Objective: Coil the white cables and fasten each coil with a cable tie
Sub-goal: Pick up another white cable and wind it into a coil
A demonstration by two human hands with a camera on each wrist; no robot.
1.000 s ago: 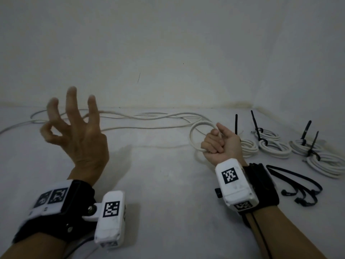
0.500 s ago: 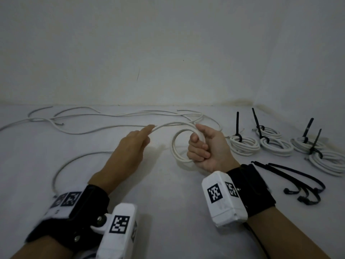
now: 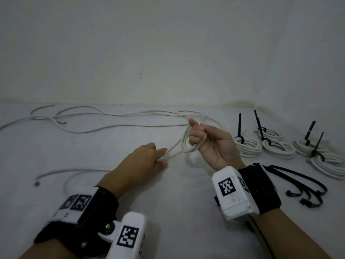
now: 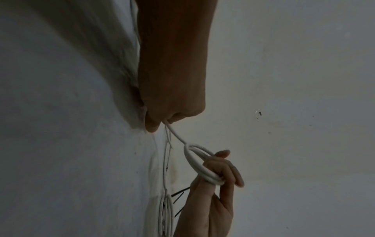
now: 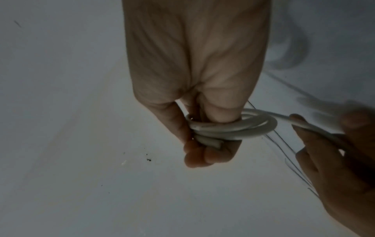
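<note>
Two loops of cable (image 3: 188, 144) gripped in right hand (image 3: 211, 144) — left hand (image 3: 143, 161) pinches the trailing strand, low over the floor (image 3: 177, 202).

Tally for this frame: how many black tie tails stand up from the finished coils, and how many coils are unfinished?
Upright black tie tails: 4
Unfinished coil, gripped by right hand, left hand pinching its cable: 1
Total: 5

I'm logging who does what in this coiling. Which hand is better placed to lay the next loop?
Left. The left hand already pinches the loose cable leading to the coil, while the right hand is occupied gripping that coil.
</note>
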